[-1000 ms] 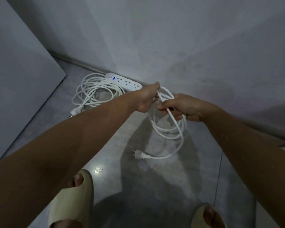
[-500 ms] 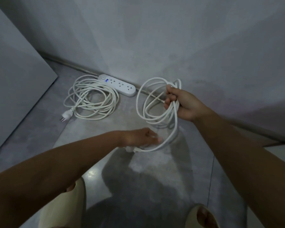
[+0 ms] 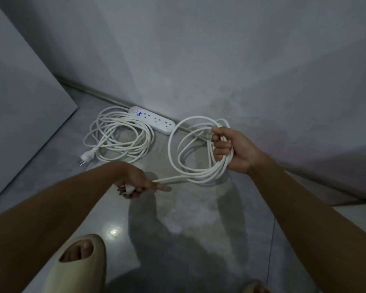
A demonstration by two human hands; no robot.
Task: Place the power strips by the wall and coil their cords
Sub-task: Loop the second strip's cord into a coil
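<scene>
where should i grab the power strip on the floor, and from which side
Grip the right end of the power strip, coming from above on the floor side. It lies flat with its long far edge along the wall, likely leaving little finger room behind, and its coiled cord crowds the left end.

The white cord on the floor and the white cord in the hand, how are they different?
The white coiled cord on the floor lies flat beside the white power strip; the white looped cord hangs from the right hand, which grips it. The floor cord's plug lies loose and untouched; the held cord's plug sits in the left hand. Both are white and wound in loops.
</scene>
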